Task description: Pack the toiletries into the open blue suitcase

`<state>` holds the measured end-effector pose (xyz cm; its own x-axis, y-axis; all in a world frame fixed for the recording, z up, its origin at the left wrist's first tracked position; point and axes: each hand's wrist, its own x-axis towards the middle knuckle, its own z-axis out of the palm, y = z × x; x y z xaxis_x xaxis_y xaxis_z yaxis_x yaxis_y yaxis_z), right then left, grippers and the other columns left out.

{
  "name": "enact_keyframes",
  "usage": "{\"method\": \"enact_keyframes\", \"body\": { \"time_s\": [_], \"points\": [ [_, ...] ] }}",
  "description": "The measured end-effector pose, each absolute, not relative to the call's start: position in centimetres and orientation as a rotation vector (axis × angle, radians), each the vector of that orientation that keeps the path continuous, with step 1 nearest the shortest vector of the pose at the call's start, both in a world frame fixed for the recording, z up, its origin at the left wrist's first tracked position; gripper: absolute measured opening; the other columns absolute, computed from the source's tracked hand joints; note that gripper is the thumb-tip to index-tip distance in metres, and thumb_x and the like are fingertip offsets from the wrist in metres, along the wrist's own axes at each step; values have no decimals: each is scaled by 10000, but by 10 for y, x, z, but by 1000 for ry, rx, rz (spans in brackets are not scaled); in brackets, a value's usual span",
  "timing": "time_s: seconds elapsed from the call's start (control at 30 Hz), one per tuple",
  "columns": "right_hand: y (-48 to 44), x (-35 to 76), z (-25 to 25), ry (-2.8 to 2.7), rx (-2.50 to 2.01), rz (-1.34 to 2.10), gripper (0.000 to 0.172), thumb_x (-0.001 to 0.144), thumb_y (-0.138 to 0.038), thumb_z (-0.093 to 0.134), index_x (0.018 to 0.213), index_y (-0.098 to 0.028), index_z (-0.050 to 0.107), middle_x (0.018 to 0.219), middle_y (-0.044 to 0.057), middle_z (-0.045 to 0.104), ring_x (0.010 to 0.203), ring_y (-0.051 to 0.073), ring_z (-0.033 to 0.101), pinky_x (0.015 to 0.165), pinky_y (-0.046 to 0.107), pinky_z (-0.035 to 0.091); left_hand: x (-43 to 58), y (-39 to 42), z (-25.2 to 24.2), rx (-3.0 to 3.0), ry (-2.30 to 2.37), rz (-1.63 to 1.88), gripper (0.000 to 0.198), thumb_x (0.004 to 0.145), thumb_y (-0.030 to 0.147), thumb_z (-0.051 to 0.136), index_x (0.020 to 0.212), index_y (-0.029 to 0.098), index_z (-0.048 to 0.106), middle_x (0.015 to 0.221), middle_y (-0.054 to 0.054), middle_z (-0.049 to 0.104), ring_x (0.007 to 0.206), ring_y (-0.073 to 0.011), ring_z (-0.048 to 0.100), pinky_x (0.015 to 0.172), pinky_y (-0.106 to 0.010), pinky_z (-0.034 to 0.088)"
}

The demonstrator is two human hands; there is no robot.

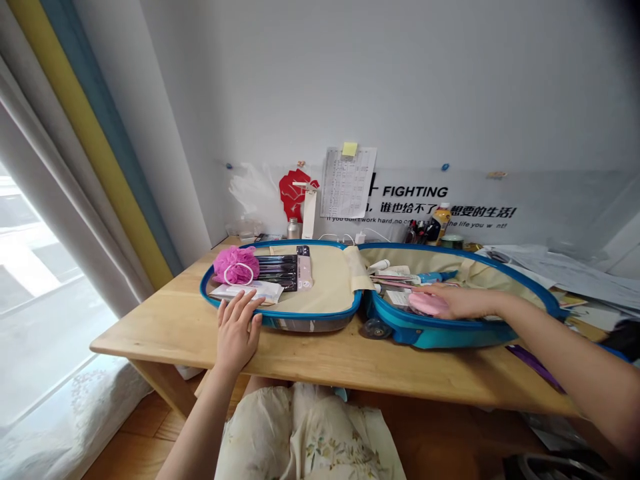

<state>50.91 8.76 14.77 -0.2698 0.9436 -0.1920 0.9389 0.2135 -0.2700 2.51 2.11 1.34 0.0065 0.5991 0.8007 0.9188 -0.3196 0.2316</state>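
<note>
An opened suitcase with a blue rim [315, 313] and cream lining lies flat on the table. My left hand [240, 330] rests on the front rim of its left half, fingers stretched out and touching the white packet [267, 291]. Beside the packet are a magenta bath puff [237, 264] with a white loop and a pack of black-handled toothbrushes [280, 270]. Inside the deeper right half, my right hand [463, 302] holds a pink rounded object [427, 304]; its exact kind is unclear. Around it lie a blue tube [436, 276], a white tube [380, 265] and other small items.
The wooden table [165, 320] extends past the suitcase's left side. Behind it stand a metallic bottle [293, 229], an orange-labelled bottle [441, 223] and several pens [417, 232]. Papers [560, 277] are piled at right. A suitcase wheel [376, 328] faces me. Curtains [75, 133] hang left.
</note>
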Motion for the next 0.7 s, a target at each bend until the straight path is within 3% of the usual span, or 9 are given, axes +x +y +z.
{"method": "enact_keyframes", "body": {
  "time_s": [0.27, 0.37, 0.57, 0.7],
  "points": [
    [91, 417, 200, -2359, -1645, 424, 849, 695, -628, 652, 1424, -273, 399, 1472, 109, 488, 1304, 322, 517, 1052, 436, 475, 25, 22, 13, -1916, -1532, -1217, 348, 988, 335, 390, 1196, 256, 658, 1343, -65, 630, 1321, -242, 492, 1198, -452, 194],
    [101, 350, 198, -2572, -1458, 504, 798, 701, -572, 695, 1382, -252, 427, 1455, 99, 500, 1290, 288, 522, 1066, 399, 453, 25, 21, 14, -1919, -1527, -1213, 349, 987, 340, 390, 1193, 253, 658, 1342, -69, 629, 1319, -248, 493, 1195, -459, 200],
    [128, 255, 159, -2826, -1320, 538, 654, 670, -509, 770, 1205, -184, 579, 1243, 102, 643, 1100, 293, 611, 949, 378, 493, 24, 21, 14, -1935, -1529, -1196, 355, 979, 322, 395, 1207, 260, 660, 1340, -68, 630, 1320, -247, 493, 1193, -455, 208],
    [128, 234, 135, -2848, -1336, 601, 465, 666, -535, 769, 1024, -255, 676, 1037, 47, 712, 970, 271, 647, 883, 383, 532, 24, 21, 14, -1932, -1531, -1204, 362, 978, 326, 395, 1219, 262, 658, 1340, -68, 631, 1315, -250, 497, 1193, -454, 205]
  ]
}}
